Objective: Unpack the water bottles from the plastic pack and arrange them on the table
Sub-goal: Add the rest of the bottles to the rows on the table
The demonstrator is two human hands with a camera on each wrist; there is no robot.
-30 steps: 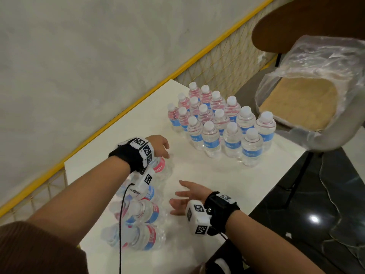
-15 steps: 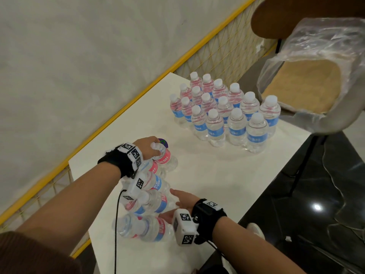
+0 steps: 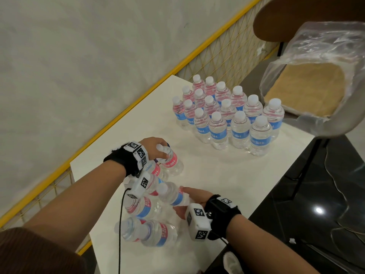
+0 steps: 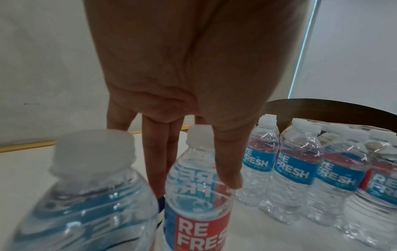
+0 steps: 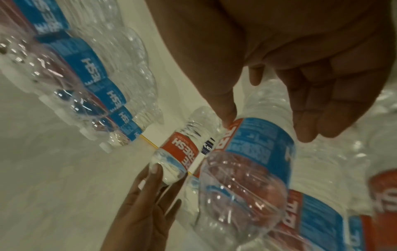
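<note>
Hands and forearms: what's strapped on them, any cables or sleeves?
Both hands are bare, left hand, right hand. Each wrist wears a black strap carrying white camera blocks printed with black square tag markers. A thin black cable hangs from the left unit. A brown ribbed sleeve covers the left upper arm.

Café-like indoor corner — white table [image 3: 227, 175], wooden chair [image 3: 276, 22], yellow mesh railing [image 3: 227, 54], plain wall [image 3: 79, 66].
</note>
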